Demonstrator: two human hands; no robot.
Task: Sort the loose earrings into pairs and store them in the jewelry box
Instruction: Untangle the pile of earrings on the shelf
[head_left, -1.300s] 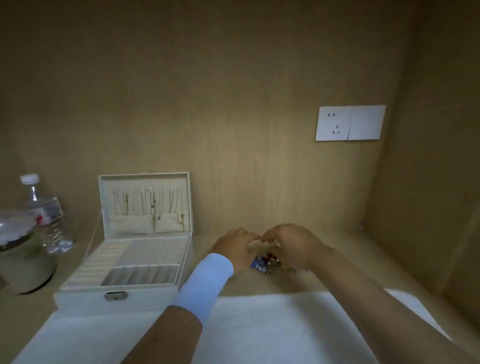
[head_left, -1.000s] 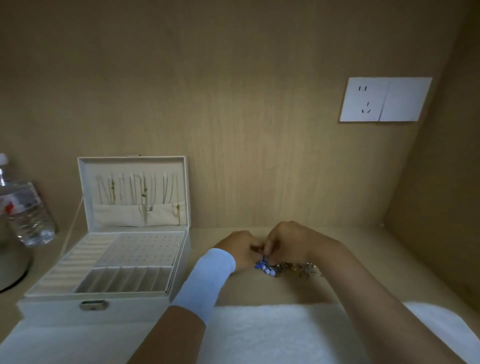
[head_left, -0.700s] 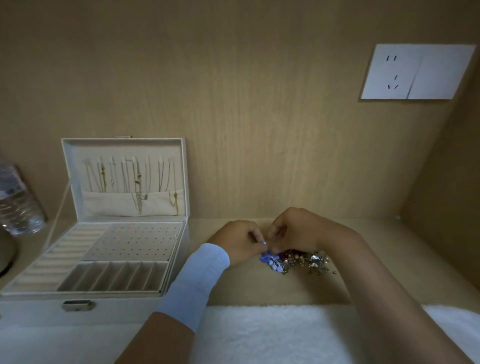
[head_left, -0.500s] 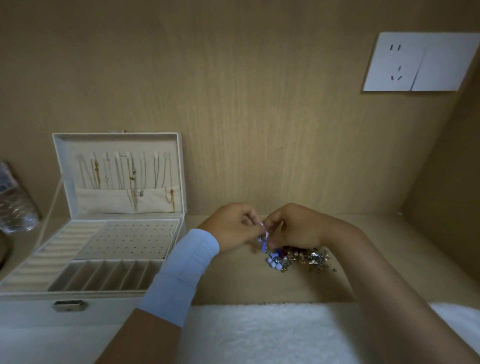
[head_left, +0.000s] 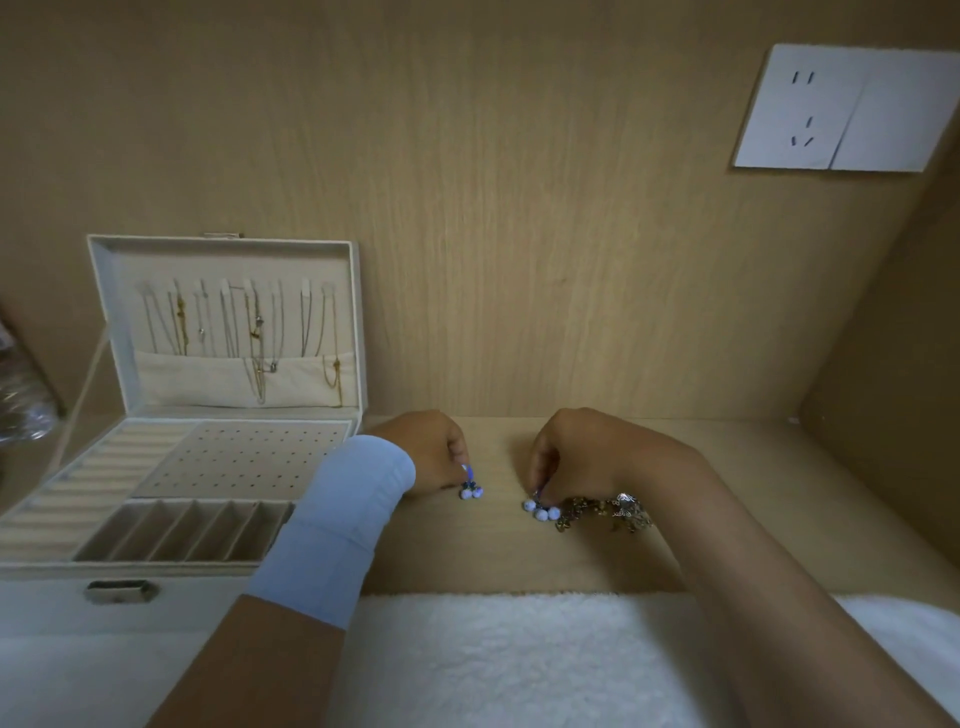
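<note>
On the wooden shelf (head_left: 498, 561), just right of the open jewelry box (head_left: 197, 592): pinching a blue-beaded earring (head_left: 471, 488) by its top with the left hand (head_left: 431, 452), fingers curled, beads hanging below the fingertips. Pinching a matching blue earring (head_left: 541, 512) with the right hand (head_left: 576, 457), thumb and fingertips closed on its upper end, pale beads low at the wood. Between the two earrings, bare wood. Right beside the second one, partly under the right wrist, a tangled heap of gold and silver earrings (head_left: 605, 512). Over at the box, lid (head_left: 101, 291) upright near the back wall, with thin chains (head_left: 239, 327) hung inside; below it a dotted panel (head_left: 244, 460) and a row of narrow slots (head_left: 182, 530). Around the left wrist, a pale blue band (head_left: 343, 525). Nearest the body, a fluffy white towel (head_left: 519, 660). High on the right, a white wall socket (head_left: 847, 106).
</note>
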